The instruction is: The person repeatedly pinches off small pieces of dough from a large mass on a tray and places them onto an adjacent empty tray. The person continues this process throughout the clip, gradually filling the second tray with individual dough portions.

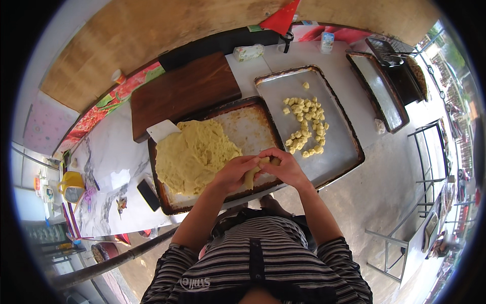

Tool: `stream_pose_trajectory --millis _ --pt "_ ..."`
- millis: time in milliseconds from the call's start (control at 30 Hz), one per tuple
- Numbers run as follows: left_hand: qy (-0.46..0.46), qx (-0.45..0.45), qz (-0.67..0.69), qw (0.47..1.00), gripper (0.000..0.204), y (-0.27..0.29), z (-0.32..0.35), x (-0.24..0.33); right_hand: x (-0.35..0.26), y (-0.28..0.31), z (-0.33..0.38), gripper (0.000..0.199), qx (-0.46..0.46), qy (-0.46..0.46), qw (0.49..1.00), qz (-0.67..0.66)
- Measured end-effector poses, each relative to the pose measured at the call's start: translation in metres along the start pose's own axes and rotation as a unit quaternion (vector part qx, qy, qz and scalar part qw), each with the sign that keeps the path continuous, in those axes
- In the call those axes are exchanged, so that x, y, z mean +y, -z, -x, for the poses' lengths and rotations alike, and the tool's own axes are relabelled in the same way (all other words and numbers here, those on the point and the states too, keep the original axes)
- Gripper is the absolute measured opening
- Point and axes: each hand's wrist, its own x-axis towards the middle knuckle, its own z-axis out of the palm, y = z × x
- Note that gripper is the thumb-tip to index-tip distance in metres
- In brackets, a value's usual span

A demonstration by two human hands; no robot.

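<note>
Close together over the front edge of the trays, my left hand [238, 172] and my right hand [284, 167] are both closed on a strip of yellow dough [250, 178]. One end of the strip hangs down below the fingers. To the left, a large mass of yellow dough [195, 152] lies on a browned baking tray [248, 124], with a white scraper [163, 130] resting at its far edge. On the right, many small dough pieces [306, 114] are grouped on a grey baking tray [331, 162].
A dark wooden board [185, 91] lies behind the left tray. A black phone [148, 194] rests on the marbled table at left. Another baking tray [377, 91] stands far right. At the back are a tissue pack [248, 52], a cup [327, 43] and a red flag [281, 18].
</note>
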Motion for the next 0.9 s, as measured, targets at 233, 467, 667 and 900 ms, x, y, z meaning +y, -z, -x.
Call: stream_pose_trajectory --millis 233,467,667,900 --pt "0.002 -0.002 0.009 1.0 0.039 -0.004 0.002 0.002 -0.003 0.012 0.002 0.016 -0.028 -0.051 0.998 -0.004" --pt "-0.071 0.108 0.041 0.991 0.046 -0.008 0.005 0.004 0.011 0.004 0.0 0.023 0.033 0.035 0.996 -0.079" --pt "-0.058 0.008 -0.013 0.998 0.034 -0.01 0.002 0.002 -0.002 0.003 0.004 0.031 -0.056 -0.002 0.997 -0.05" --pt "0.031 0.069 -0.118 0.99 0.027 0.003 -0.001 -0.009 0.0 0.009 0.006 0.02 -0.01 0.021 0.998 0.053"
